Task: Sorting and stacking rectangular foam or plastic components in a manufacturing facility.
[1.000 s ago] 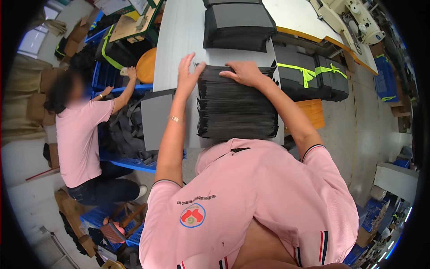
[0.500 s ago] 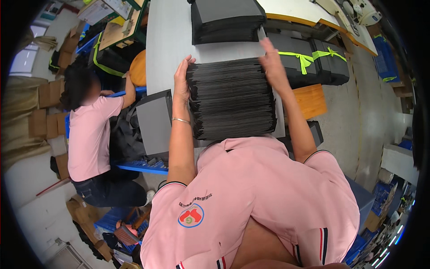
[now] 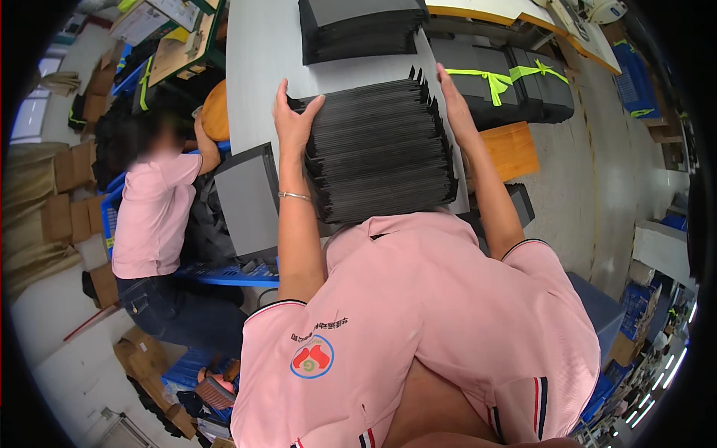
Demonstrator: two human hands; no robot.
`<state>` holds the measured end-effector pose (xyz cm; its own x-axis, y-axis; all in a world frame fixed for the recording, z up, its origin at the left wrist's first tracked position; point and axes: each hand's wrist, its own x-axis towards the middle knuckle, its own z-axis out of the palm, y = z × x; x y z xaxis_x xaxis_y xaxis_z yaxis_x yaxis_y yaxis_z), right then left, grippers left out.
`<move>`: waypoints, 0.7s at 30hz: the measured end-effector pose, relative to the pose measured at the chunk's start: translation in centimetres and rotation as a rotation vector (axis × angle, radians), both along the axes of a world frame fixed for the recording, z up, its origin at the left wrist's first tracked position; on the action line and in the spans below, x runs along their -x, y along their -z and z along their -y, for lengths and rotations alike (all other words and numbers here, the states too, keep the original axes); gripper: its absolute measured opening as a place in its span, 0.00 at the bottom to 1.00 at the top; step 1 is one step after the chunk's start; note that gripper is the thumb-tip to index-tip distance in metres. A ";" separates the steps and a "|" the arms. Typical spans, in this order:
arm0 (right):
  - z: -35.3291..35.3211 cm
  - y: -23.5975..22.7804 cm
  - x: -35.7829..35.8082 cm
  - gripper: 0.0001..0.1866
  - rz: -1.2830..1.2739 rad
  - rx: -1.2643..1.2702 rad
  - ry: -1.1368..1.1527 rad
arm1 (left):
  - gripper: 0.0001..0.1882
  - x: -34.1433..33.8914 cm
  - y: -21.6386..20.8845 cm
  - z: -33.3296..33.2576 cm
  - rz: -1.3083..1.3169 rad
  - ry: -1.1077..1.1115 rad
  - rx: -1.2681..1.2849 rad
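Note:
A thick stack of black-grey flat sheets (image 3: 377, 153) stands on edge on the light table, close against my body. My left hand (image 3: 296, 123) lies along its far left corner, thumb spread from the straight fingers and resting by the top edges. On the opposite side, my right hand (image 3: 457, 108) is stretched out flat, with a small gap between its fingers and the stack's far right part. Several sheets at the far right corner stick out unevenly. Neither hand is closed round anything.
Beyond lies another dark stack (image 3: 362, 30) on the table (image 3: 258, 71). At right are dark bundles (image 3: 478, 82) tied with yellow-green strips, and a wooden board (image 3: 510, 151). Grey sheets (image 3: 246, 201) stand at left, near a co-worker in pink (image 3: 157, 216) beside blue crates.
My left thumb has spread away from the fingers over the stack's corner. The sheets' far right edges now fan out unevenly. The co-worker leans further toward the crates.

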<state>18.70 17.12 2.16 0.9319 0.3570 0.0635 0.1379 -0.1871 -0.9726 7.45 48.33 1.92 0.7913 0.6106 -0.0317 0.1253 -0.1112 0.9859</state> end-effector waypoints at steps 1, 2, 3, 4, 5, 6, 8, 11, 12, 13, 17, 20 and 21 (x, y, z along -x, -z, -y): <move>0.3 -1.1 1.2 0.44 0.129 0.040 0.022 | 0.46 -0.1 -0.1 -0.1 0.007 0.000 -0.432; 0.4 -1.7 2.4 0.44 0.129 0.041 0.025 | 0.44 -0.4 -0.3 -0.1 0.016 0.000 -0.866; 0.5 -2.2 3.8 0.44 0.391 0.295 0.013 | 0.44 -1.0 -0.6 0.6 0.022 0.010 -0.865; 0.0 -2.4 5.1 0.45 0.637 0.560 -0.016 | 0.39 -1.8 -0.4 1.2 0.032 0.066 -0.989; -0.8 -1.9 6.8 0.45 0.664 0.674 -0.105 | 0.35 -2.2 -0.2 1.9 0.043 0.124 -1.112; -1.3 -1.3 8.7 0.45 0.696 0.786 -0.175 | 0.35 -2.5 -0.4 3.2 0.053 0.141 -1.107; -1.9 -3.6 12.1 0.46 0.736 0.865 -0.141 | 0.30 -2.7 -1.0 4.9 -0.304 0.475 -1.089; -2.0 -6.2 15.0 0.47 0.773 0.772 -0.274 | 0.31 -1.9 -0.5 5.9 -0.214 0.395 -1.122; -1.9 -5.3 15.0 0.47 0.767 0.774 -0.262 | 0.31 -1.9 -0.8 6.0 -0.167 0.378 -1.125; -1.9 -4.0 14.8 0.47 0.730 0.800 -0.325 | 0.31 -2.0 -0.7 6.0 -0.161 0.388 -1.130; -2.2 -5.4 15.7 0.46 0.713 0.765 -0.355 | 0.34 -1.9 0.0 6.6 -0.159 0.430 -1.152; -1.6 -3.3 15.7 0.45 0.688 0.769 -0.398 | 0.35 -2.1 0.1 8.2 -0.114 0.461 -1.171; -1.3 -3.4 15.5 0.44 0.672 0.747 -0.427 | 0.36 -2.5 0.1 8.6 -0.104 0.438 -1.175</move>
<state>3.25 18.42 5.60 0.5779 0.8029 0.1465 0.7926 -0.5094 -0.3351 9.90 39.78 1.79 0.9608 -0.0005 0.2772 -0.0730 -0.9652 0.2512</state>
